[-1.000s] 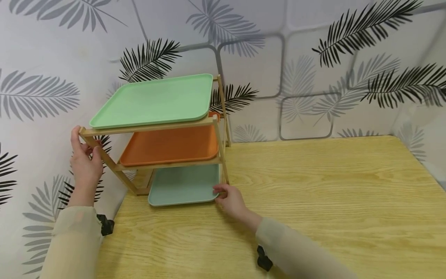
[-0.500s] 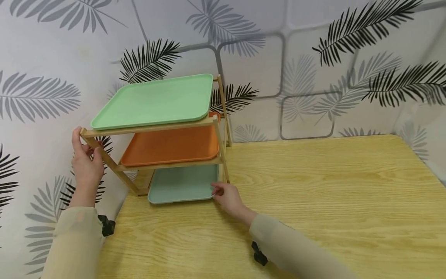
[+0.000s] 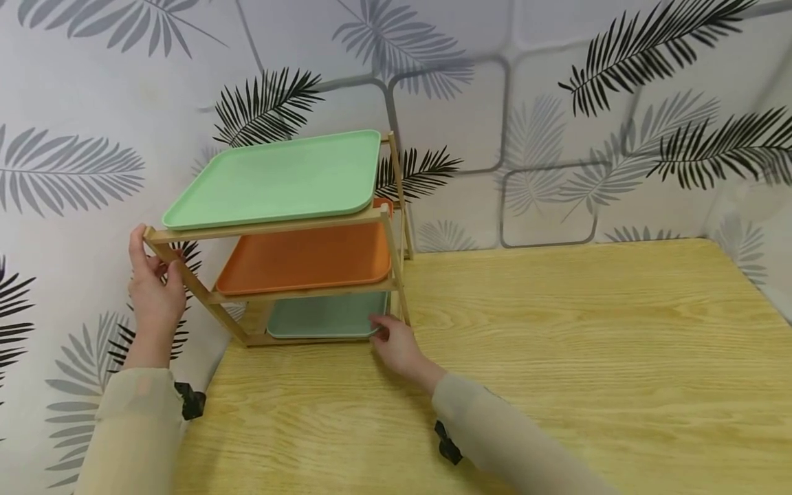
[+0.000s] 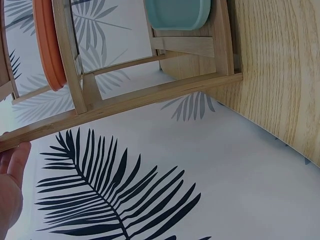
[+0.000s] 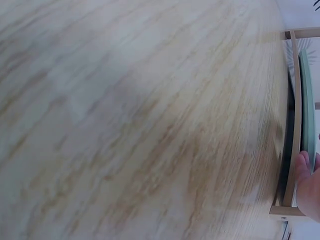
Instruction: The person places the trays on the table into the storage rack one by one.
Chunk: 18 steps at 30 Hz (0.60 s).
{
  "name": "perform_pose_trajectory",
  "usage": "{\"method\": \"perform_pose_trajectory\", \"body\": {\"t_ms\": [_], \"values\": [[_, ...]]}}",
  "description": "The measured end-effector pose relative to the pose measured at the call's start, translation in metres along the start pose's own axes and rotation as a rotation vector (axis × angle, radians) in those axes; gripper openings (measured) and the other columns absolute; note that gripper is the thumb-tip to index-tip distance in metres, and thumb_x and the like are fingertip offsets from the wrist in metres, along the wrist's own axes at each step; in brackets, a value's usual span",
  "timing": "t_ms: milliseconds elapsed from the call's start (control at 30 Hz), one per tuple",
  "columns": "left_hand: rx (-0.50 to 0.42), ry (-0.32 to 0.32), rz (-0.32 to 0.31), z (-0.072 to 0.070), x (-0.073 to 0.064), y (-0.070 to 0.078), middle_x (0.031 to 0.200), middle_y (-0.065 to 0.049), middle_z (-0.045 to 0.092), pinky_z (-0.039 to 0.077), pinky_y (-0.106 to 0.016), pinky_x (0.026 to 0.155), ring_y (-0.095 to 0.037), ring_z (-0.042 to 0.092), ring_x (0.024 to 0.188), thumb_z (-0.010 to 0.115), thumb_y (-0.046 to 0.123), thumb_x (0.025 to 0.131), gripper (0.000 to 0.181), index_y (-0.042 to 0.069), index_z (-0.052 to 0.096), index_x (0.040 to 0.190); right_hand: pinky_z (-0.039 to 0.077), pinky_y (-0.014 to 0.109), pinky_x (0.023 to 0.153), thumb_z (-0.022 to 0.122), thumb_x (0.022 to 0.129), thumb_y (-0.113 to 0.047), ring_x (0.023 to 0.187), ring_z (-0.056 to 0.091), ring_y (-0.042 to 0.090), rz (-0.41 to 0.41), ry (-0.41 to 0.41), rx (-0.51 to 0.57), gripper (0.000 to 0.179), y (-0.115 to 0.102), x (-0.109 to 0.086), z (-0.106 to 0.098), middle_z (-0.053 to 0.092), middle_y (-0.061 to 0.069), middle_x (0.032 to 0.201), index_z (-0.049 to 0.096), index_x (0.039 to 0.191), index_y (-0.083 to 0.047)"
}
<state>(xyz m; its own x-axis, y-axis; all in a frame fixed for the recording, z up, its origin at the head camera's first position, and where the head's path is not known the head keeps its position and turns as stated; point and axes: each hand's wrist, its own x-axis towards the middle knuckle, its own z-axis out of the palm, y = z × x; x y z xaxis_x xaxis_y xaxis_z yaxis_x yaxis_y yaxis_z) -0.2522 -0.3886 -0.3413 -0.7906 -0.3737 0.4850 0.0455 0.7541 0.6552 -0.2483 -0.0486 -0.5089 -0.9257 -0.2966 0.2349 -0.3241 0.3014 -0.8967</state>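
A three-tier wooden rack point(image 3: 216, 313) stands on the table at the left. My left hand point(image 3: 155, 292) holds its front left upright near the top, fingers around the wood. On the bottom tier lies a grey-green tray point(image 3: 328, 317), its front edge just behind the rack's bottom front bar. My right hand point(image 3: 399, 349) pinches this tray's front right corner, beside the right upright. In the right wrist view, thumb and fingers of the hand point(image 5: 310, 187) are on the tray's edge point(image 5: 307, 100). An orange tray point(image 3: 309, 258) fills the middle tier, and a light green tray point(image 3: 275, 180) the top.
The wood-grain table point(image 3: 557, 344) reaches out to the right and front of the rack. Close behind and to the left is a wall point(image 3: 445, 124) with a leaf pattern. The rack's left side is near that wall.
The grey-green tray has slid back into the bottom tier, from jutting out over the front bar to behind it. My right hand has moved back and left with it; the left hand has stayed.
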Motion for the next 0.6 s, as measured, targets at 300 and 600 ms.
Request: {"method": "perform_pose_trajectory", "body": {"t_ms": [300,600], "values": [[-0.001,-0.015,-0.017,0.0002,0.0005,-0.0008,0.12,-0.016,0.065,0.047,-0.048,0.09,-0.031,0.06,0.114,0.043,0.012,0.101,0.061,0.035,0.016,0.151,0.049,0.045,0.088,0.059,0.093,-0.001,0.108,0.057,0.036,0.072,-0.015,0.02,0.042,0.0037,0.0016,0.0018,0.058,0.025,0.12,0.052,0.134,0.005],[-0.003,-0.001,-0.021,-0.0019,-0.0003,-0.0032,0.12,-0.017,0.064,0.046,-0.047,0.093,-0.031,0.059,0.115,0.044,0.011,0.101,0.061,0.033,0.017,0.151,0.049,0.046,0.089,0.058,0.094,0.001,0.106,0.059,0.038,-0.017,-0.044,0.068,0.038,-0.0034,-0.0056,-0.0006,0.058,0.027,0.122,0.052,0.13,0.011]]}}
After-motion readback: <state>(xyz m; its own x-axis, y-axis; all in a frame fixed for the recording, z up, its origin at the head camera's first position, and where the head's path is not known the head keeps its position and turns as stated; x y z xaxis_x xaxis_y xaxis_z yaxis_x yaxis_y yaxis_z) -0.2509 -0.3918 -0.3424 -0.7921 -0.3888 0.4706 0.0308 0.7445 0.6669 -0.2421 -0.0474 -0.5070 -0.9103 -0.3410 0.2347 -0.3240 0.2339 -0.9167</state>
